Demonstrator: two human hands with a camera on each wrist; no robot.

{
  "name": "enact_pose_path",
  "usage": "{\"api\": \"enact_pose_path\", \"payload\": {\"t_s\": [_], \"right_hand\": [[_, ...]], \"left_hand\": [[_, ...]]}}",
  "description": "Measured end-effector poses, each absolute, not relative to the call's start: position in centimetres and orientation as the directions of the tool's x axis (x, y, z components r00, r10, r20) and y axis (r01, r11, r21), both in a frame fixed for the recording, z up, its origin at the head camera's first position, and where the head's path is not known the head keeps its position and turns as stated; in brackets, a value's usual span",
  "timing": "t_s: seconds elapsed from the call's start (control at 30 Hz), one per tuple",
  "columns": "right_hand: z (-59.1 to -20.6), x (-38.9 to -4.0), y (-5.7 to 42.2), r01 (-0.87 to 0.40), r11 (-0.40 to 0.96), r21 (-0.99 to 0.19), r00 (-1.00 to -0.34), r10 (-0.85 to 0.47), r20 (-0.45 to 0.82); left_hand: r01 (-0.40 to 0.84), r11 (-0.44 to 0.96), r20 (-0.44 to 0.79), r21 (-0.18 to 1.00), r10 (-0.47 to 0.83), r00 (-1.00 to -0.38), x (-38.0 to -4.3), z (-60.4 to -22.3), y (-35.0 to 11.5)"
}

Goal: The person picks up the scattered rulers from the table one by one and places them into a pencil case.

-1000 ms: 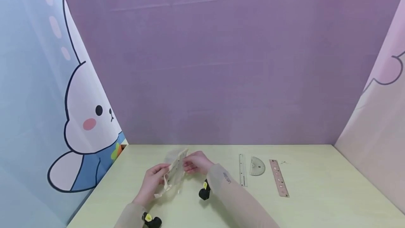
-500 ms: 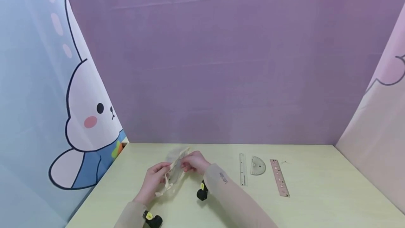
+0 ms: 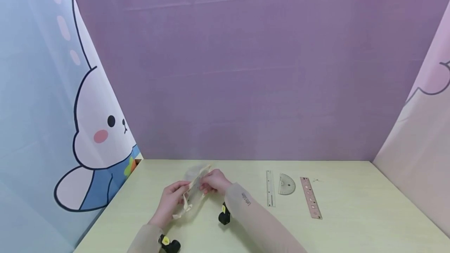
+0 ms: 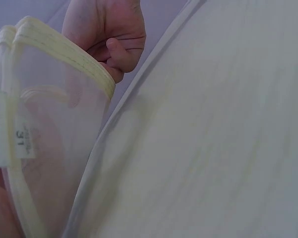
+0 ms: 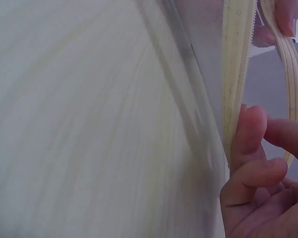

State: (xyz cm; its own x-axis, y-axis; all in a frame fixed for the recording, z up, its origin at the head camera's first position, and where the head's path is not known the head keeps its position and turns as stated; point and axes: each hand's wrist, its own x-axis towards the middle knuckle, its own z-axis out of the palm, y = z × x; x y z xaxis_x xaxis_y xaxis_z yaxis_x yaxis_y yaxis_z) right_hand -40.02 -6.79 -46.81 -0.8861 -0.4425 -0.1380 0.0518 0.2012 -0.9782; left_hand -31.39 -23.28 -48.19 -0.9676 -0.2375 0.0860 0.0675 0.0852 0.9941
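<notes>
A see-through mesh pouch (image 3: pixel 195 186) with cream edging is held tilted above the left part of the table. My left hand (image 3: pixel 172 196) grips its near left side, and a small tag printed "31" (image 4: pixel 22 141) shows close by. My right hand (image 3: pixel 215 180) is at the pouch's mouth. Its fingers (image 5: pixel 251 129) are curled at the zipper tape (image 5: pixel 236 64), with the two zipper edges parted. Part of a finger shows through the mesh in the left wrist view. Whatever lies inside the pouch is too faint to make out.
To the right on the pale table (image 3: pixel 365 202) lie a clear ruler (image 3: pixel 270 188), a clear protractor (image 3: pixel 286 184) and a pink ruler (image 3: pixel 311 197). A small thin dark item (image 3: pixel 317 180) lies behind the pink ruler. A purple curtain (image 3: pixel 253 69) hangs along the back edge.
The right hand has shifted slightly left, closer into the pouch's mouth. The dotted clear strip seen at the pouch earlier is now hardly visible. The left hand keeps its grip.
</notes>
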Motion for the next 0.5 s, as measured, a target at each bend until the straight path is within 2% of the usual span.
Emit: {"api": "enact_pose_path", "payload": {"t_s": [0.3, 0.5], "right_hand": [[-46.96, -40.12, -6.57, 0.040, 0.216, -0.976, -0.891, -0.435, -0.133], [-46.51, -39.95, -6.53, -0.042, 0.249, -0.968, -0.862, -0.499, -0.091]], "left_hand": [[0.059, 0.087, 0.079, 0.994, -0.241, -0.967, -31.32, -48.10, -23.23], [0.051, 0.071, 0.066, 0.996, -0.235, -0.970, -31.23, -47.99, -23.28]]}}
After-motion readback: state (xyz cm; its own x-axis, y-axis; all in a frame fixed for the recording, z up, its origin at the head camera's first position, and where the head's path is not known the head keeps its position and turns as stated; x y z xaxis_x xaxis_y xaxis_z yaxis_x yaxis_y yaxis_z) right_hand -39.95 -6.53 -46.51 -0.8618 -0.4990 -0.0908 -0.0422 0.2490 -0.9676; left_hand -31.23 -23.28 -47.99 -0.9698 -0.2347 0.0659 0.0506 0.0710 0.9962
